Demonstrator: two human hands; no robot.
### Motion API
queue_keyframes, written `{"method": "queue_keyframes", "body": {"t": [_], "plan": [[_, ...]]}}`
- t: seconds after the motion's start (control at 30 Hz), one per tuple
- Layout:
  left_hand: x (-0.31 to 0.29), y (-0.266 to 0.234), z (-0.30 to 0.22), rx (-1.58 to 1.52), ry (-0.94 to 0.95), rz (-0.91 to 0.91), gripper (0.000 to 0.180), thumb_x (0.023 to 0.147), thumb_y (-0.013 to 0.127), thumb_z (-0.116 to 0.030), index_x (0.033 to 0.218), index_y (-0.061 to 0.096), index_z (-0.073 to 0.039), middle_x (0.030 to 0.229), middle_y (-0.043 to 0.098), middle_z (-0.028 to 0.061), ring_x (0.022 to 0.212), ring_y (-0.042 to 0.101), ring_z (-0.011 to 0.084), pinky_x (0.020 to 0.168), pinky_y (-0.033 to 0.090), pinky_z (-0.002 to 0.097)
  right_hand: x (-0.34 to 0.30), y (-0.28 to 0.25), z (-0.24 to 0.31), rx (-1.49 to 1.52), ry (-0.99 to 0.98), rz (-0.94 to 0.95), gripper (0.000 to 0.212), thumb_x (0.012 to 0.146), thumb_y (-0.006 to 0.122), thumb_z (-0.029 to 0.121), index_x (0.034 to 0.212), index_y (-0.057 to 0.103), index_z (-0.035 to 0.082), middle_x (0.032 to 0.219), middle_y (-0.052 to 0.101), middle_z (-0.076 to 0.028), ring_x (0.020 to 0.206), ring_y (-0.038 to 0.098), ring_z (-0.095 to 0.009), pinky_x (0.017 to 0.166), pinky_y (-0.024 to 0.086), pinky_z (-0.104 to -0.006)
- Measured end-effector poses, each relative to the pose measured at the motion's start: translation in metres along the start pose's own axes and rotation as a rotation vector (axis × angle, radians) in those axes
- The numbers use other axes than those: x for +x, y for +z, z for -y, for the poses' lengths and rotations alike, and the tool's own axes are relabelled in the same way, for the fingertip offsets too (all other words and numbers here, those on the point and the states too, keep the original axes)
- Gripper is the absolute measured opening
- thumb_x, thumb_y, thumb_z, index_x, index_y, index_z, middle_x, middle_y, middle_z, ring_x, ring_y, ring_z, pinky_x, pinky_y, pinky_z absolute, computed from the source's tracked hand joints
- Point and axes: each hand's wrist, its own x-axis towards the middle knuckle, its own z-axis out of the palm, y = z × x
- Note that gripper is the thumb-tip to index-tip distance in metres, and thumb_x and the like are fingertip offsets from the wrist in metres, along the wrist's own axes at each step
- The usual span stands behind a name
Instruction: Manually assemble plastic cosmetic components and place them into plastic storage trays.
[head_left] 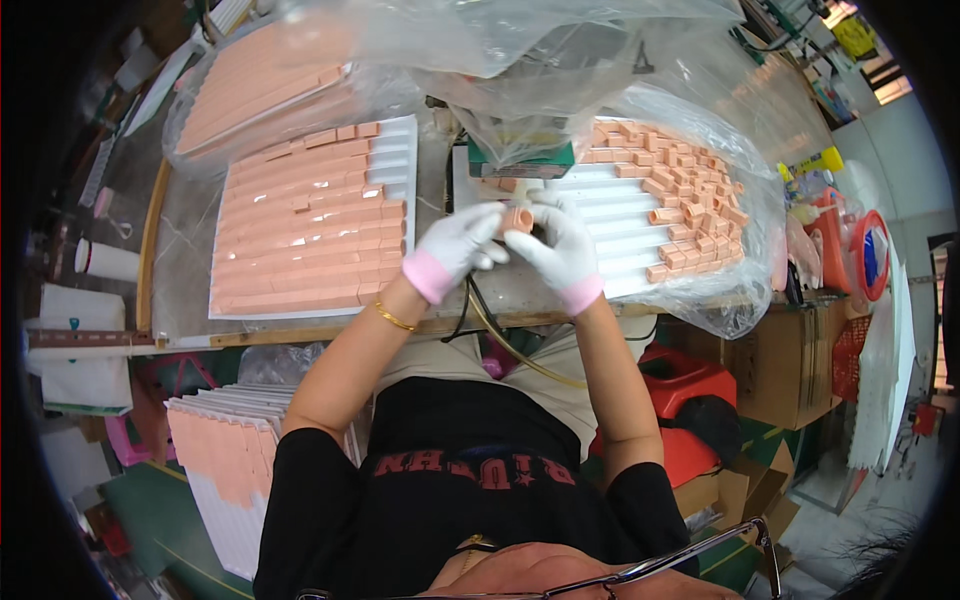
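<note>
Both of my hands wear white gloves with pink cuffs and meet at the middle of the table. Between their fingertips is a small peach-coloured hollow piece (517, 219), its open end showing. My left hand (465, 240) pinches it from the left, while my right hand (556, 240) has thumb and fingers closed on its other side. To the left lies a white ridged tray (398, 150) filled with rows of similar peach pieces (300, 230). On the right, another white ridged tray (615, 225) carries loose, jumbled peach pieces (700, 190).
A green box (522, 162) under clear plastic sheeting (520, 40) stands just beyond my hands. Another filled tray (260, 85) in plastic lies at the far left. Below the table's wooden edge (280, 334) are stacked trays (225, 450), a red stool (685, 390) and a cardboard box (795, 370).
</note>
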Motion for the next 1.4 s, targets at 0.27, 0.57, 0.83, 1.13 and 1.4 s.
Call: {"method": "queue_keyframes", "body": {"t": [0.27,0.57,0.83,1.13,1.4], "plan": [[0.006,-0.111,-0.063,1.944,0.15,-0.378,0.033,0.081,0.061,-0.026,0.11,0.062,-0.011,0.122,0.055,0.0149,0.116,0.045,0.0339,0.096,0.041,0.0416,0.041,-0.01,-0.066,-0.396,-0.107,-0.093,0.027,0.064,0.074,0.021,0.084,0.067,0.004,0.1,0.059,-0.016,0.093,0.055,-0.033,0.083,0.045,-0.0424],[0.004,-0.158,-0.044,1.847,0.444,-0.36,0.027,0.076,0.068,-0.018,0.096,0.056,-0.004,0.131,0.045,0.0198,0.126,0.031,0.045,0.103,0.03,0.0486,0.011,-0.057,-0.049,-0.723,0.169,-0.351,0.044,0.072,0.071,0.034,0.103,0.063,0.005,0.102,0.06,-0.016,0.098,0.055,-0.034,0.088,0.043,-0.0399],[0.002,-0.052,-0.041,0.365,0.289,-0.477,0.027,0.089,0.062,-0.022,0.106,0.057,-0.001,0.094,0.063,0.005,0.072,0.059,0.0093,0.06,0.046,0.0204,-0.049,-0.152,-0.048,-1.355,0.62,-0.19,0.034,0.076,0.066,0.035,0.092,0.065,0.005,0.093,0.062,-0.018,0.091,0.057,-0.034,0.082,0.045,-0.0417],[0.017,0.039,0.0,-0.221,-0.049,0.032,0.038,0.094,0.054,-0.024,0.122,0.052,0.001,0.104,0.06,0.0058,0.08,0.056,0.011,0.068,0.044,0.0203,-0.03,-0.056,-0.001,0.285,0.297,-0.234,0.032,0.079,0.071,0.013,0.105,0.06,-0.002,0.09,0.065,-0.01,0.086,0.062,-0.015,0.074,0.049,-0.0269],[0.014,0.037,0.003,-0.451,-0.179,0.226,0.044,0.095,0.051,-0.03,0.126,0.045,0.001,0.093,0.054,0.0017,0.07,0.047,0.0075,0.06,0.041,0.0175,-0.03,-0.019,-0.004,0.582,0.254,-0.161,0.036,0.082,0.068,0.005,0.115,0.056,-0.003,0.103,0.062,-0.008,0.089,0.06,-0.013,0.078,0.048,-0.0228]]}}
